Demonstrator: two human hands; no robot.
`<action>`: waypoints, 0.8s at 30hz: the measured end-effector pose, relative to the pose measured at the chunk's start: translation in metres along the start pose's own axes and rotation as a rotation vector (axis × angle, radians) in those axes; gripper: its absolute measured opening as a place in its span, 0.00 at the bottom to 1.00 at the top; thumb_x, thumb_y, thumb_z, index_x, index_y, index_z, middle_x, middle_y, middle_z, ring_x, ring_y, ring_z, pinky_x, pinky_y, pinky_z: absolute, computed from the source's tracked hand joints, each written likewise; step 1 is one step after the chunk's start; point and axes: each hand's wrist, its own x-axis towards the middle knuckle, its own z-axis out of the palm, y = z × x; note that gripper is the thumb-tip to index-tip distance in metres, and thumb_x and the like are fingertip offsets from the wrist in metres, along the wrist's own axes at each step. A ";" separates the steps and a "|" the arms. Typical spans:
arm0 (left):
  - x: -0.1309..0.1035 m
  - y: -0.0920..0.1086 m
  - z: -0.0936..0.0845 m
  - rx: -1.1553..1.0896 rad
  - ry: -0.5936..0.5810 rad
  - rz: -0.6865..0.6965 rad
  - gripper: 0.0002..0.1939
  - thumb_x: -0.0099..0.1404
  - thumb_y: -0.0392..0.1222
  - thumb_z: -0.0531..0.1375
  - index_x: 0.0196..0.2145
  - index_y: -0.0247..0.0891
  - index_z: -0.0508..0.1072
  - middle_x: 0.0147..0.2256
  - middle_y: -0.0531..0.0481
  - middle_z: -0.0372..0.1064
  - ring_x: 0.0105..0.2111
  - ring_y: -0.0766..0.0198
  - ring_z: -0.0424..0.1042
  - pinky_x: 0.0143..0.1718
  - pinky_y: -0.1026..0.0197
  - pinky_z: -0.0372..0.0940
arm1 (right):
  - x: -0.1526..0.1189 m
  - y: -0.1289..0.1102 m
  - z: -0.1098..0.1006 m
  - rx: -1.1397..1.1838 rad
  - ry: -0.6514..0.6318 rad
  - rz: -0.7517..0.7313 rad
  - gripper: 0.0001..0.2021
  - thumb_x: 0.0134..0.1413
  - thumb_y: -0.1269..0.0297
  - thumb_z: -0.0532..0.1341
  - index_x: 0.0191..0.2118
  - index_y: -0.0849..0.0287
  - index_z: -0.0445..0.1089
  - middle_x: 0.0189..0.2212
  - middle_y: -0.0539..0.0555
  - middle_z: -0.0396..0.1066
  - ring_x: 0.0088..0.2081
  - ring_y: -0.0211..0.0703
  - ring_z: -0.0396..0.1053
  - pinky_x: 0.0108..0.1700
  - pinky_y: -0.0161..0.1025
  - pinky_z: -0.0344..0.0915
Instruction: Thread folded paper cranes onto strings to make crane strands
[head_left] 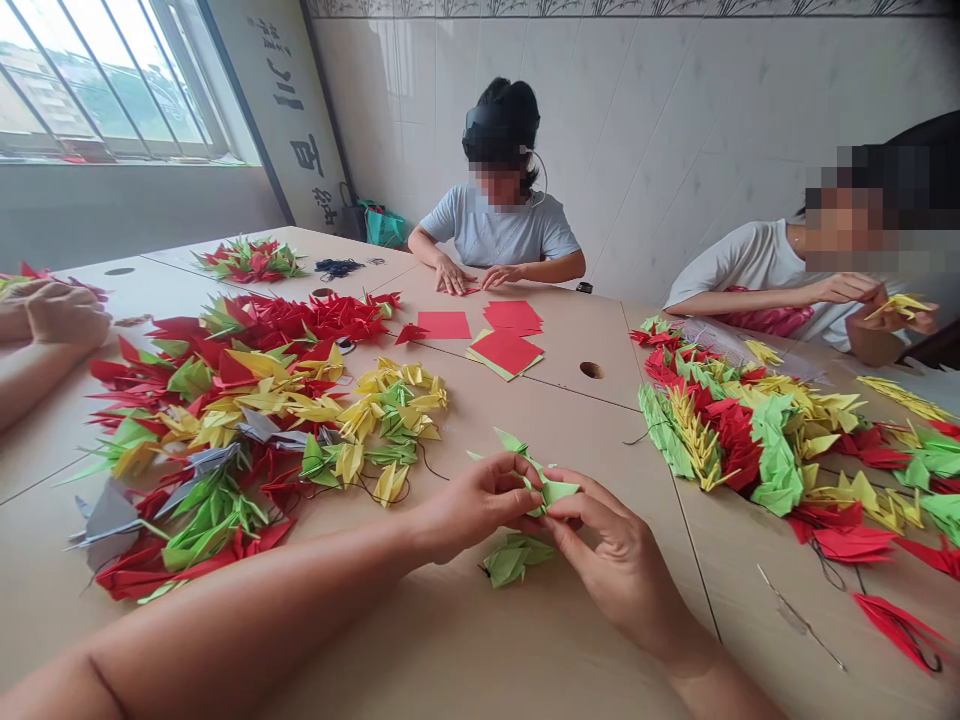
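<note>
Both my hands meet over the near middle of the table around a light green origami crane. My left hand pinches it from the left, its fingertips near the folded centre. From the right, my right hand grips a pointed flap between thumb and fingers. Parts of the crane are hidden behind my fingers. Just below my hands lies a small bunch of green folded paper with a bit of dark cord at its left end.
A heap of strung paper cranes spreads on the left, more strings on the right. Red paper squares lie mid-table. A long needle is near right. One person sits opposite, another right; someone's hands rest left.
</note>
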 end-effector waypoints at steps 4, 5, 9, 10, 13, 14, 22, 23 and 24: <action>0.001 -0.003 -0.004 -0.016 0.005 -0.032 0.12 0.53 0.43 0.63 0.33 0.35 0.67 0.31 0.52 0.66 0.32 0.69 0.68 0.41 0.60 0.64 | -0.001 0.004 0.001 -0.133 -0.002 -0.107 0.08 0.54 0.69 0.55 0.29 0.54 0.70 0.47 0.58 0.67 0.44 0.46 0.69 0.41 0.38 0.66; 0.001 -0.003 -0.005 -0.014 0.005 -0.040 0.12 0.53 0.42 0.63 0.33 0.35 0.67 0.31 0.51 0.67 0.32 0.68 0.69 0.42 0.60 0.63 | -0.001 0.005 0.001 -0.153 -0.004 -0.115 0.08 0.54 0.70 0.54 0.30 0.54 0.71 0.48 0.57 0.67 0.44 0.45 0.69 0.42 0.38 0.66; 0.002 -0.005 -0.009 -0.017 0.003 -0.049 0.12 0.52 0.42 0.64 0.33 0.35 0.67 0.30 0.52 0.67 0.32 0.68 0.69 0.42 0.60 0.63 | -0.001 0.004 0.000 -0.148 -0.019 -0.089 0.08 0.54 0.69 0.55 0.31 0.53 0.70 0.48 0.57 0.67 0.45 0.46 0.68 0.42 0.39 0.67; 0.002 -0.005 -0.009 -0.020 0.001 -0.048 0.12 0.52 0.42 0.64 0.33 0.35 0.67 0.30 0.52 0.67 0.31 0.68 0.69 0.42 0.59 0.63 | 0.000 0.002 -0.001 -0.123 -0.028 -0.067 0.06 0.54 0.69 0.55 0.31 0.54 0.69 0.48 0.57 0.67 0.45 0.46 0.68 0.42 0.39 0.67; 0.002 -0.003 -0.009 -0.029 0.002 -0.040 0.13 0.52 0.42 0.64 0.33 0.35 0.67 0.30 0.51 0.67 0.32 0.67 0.69 0.42 0.58 0.62 | 0.001 -0.003 -0.003 0.003 -0.065 0.039 0.03 0.52 0.66 0.57 0.32 0.55 0.68 0.48 0.58 0.65 0.42 0.46 0.69 0.39 0.39 0.68; 0.002 -0.003 -0.009 -0.028 0.010 -0.039 0.13 0.52 0.41 0.64 0.34 0.35 0.67 0.30 0.51 0.67 0.33 0.67 0.68 0.42 0.59 0.62 | 0.002 -0.003 -0.003 0.061 -0.069 0.082 0.04 0.52 0.65 0.58 0.35 0.55 0.67 0.49 0.58 0.64 0.40 0.44 0.69 0.38 0.39 0.69; 0.004 -0.004 -0.009 -0.036 0.033 -0.082 0.19 0.45 0.39 0.68 0.35 0.35 0.69 0.28 0.53 0.66 0.28 0.71 0.66 0.34 0.66 0.59 | 0.004 0.007 -0.002 0.288 0.046 0.369 0.16 0.49 0.55 0.60 0.42 0.56 0.61 0.36 0.54 0.69 0.33 0.41 0.70 0.35 0.37 0.68; 0.004 -0.004 -0.009 -0.032 0.036 -0.090 0.19 0.44 0.39 0.69 0.35 0.34 0.70 0.29 0.53 0.67 0.29 0.70 0.66 0.34 0.65 0.59 | 0.005 0.006 -0.003 0.281 0.030 0.382 0.15 0.49 0.55 0.61 0.40 0.57 0.63 0.33 0.53 0.70 0.33 0.41 0.70 0.34 0.36 0.67; 0.004 -0.004 -0.009 -0.027 0.038 -0.098 0.19 0.44 0.39 0.69 0.35 0.34 0.70 0.29 0.52 0.67 0.29 0.70 0.66 0.35 0.65 0.59 | 0.005 0.004 -0.004 0.270 -0.002 0.390 0.13 0.49 0.54 0.60 0.37 0.57 0.64 0.30 0.52 0.70 0.32 0.42 0.69 0.34 0.36 0.66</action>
